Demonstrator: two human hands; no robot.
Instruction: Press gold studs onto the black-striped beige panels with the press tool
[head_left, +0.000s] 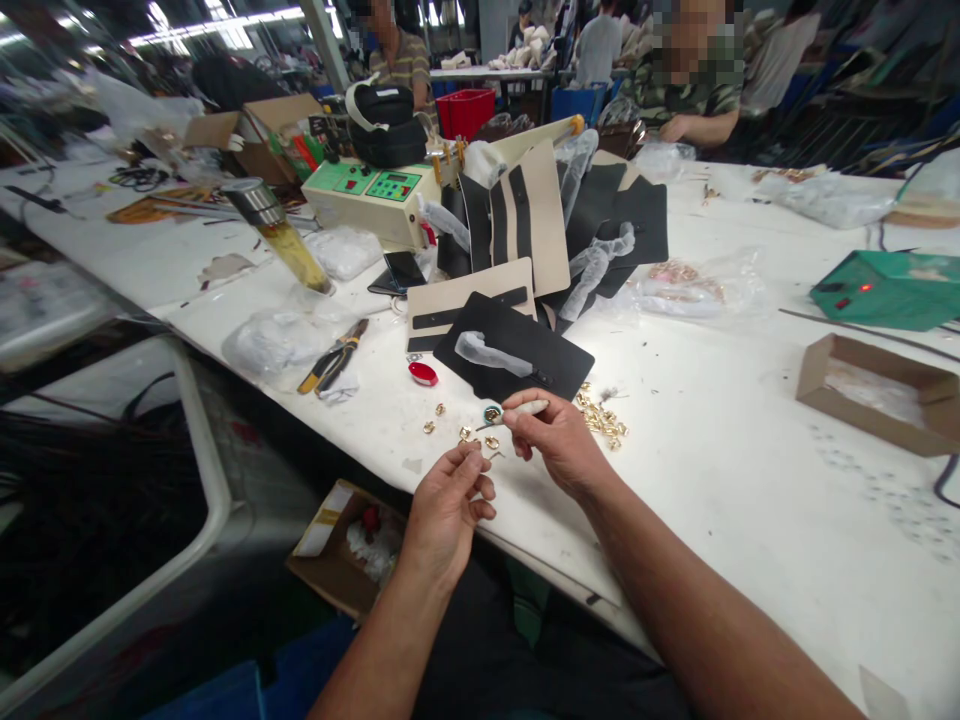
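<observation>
Near the table's front edge, my left hand is closed in a pinch on a small metal piece whose thin end sticks out past the fingertips. Just above and to the right, my right hand grips a slim tool with a pale handle. Its thin dark tip points left, towards the left fingertips. A small round container sits right behind the tool. Loose gold-coloured fittings lie beyond the left hand, and a pile of gold metal pieces lies beside the right hand.
Black panel and stacked beige-and-black panels stand behind my hands. To the left are pliers, a red oval item and a tilted bottle. A cardboard tray and green device are right. A co-worker sits opposite.
</observation>
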